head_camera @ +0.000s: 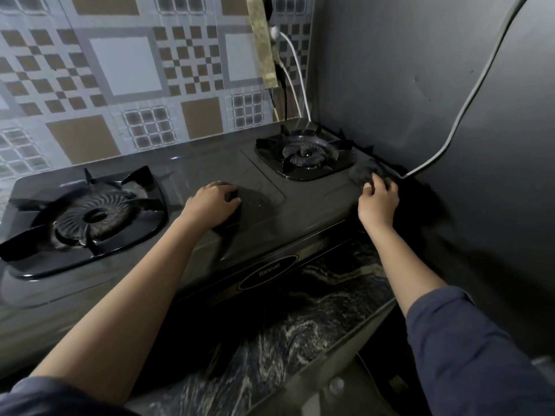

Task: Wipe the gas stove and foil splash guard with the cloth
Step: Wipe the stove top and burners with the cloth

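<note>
Just ahead of right hand (pixel 378 201), in its fingertips (pixel 372 180), cloth (pixel 362 171) on stove (pixel 300 205).

The flat stove top (pixel 270 211) is lying open between the two grates. The right grate (pixel 306 154) is crowding the dark side wall (pixel 420 100), leaving a narrow strip where a grey cable (pixel 420 167) is dropping in.

My right grip (pixel 378 202) pinches the dark cloth (pixel 365 171) on the stove (pixel 300 205) at its right edge, just beside the right burner (pixel 306 154), near the grey panel (pixel 420 100). My left grip (pixel 210 202) rests on the stove's middle.
</note>
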